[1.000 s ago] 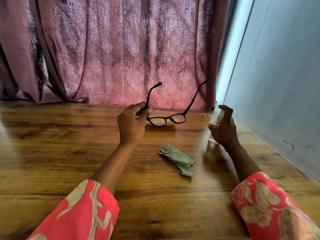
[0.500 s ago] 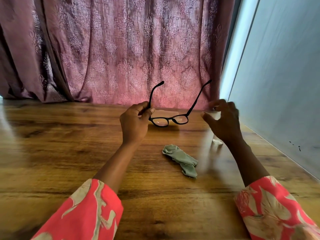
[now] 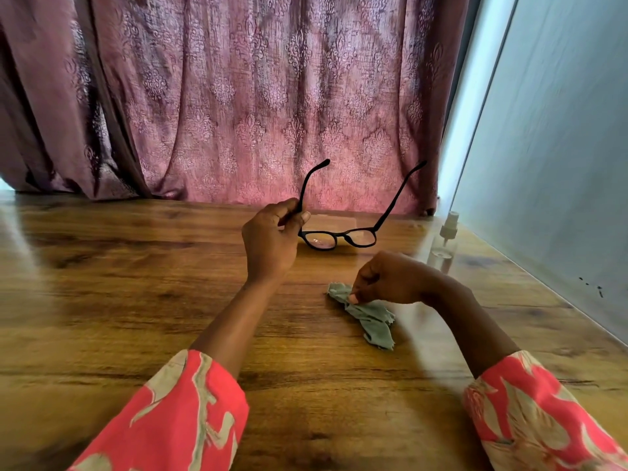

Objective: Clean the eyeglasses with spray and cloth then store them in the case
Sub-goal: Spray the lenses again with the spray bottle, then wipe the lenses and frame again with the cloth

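Black-framed eyeglasses [image 3: 339, 236] are held above the wooden table [image 3: 136, 300], lenses down and temples pointing up. My left hand [image 3: 272, 243] pinches the left temple near its hinge. A crumpled grey-green cloth [image 3: 372, 321] lies on the table nearer to me. My right hand [image 3: 390, 280] is down on the cloth's far end, fingertips pinching it. A small clear spray bottle [image 3: 443, 246] stands upright at the right, apart from both hands. A pale, flat case-like shape [image 3: 334, 220] lies on the table behind the glasses, mostly hidden.
A patterned maroon curtain [image 3: 255, 96] hangs along the table's far edge. A pale blue wall [image 3: 560, 164] runs close along the table's right side, just beyond the bottle.
My right hand let go of the spray bottle, which now stands on the table, and moved left and toward me onto the cloth. My left hand kept the glasses almost still.
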